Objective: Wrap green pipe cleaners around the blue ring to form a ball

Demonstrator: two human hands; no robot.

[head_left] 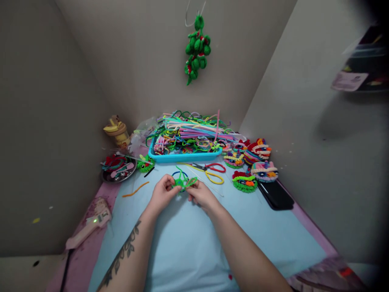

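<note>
Bare forearms (243,239) reach over a light-blue cloth (258,227) on a pink table (91,267), walled in plain grey (152,61), toward a turquoise rectangular plastic tray (185,157). Just nearer than the tray, left hand (164,190) and right hand (200,194), close together, pinch a bright-green fuzzy-wire piece (179,183); its loop points rightward, a thin strand trayward, its long axis unclear.

The light is soft and a bit dim. Left of the blue tray (185,157), the gray wall (33,121) looks darkest. In front of it, the tabletop (188,247) has soft shadows and the green pipe cleaners (179,183) look a little blurry. Far right of it, things smear into black.
</note>
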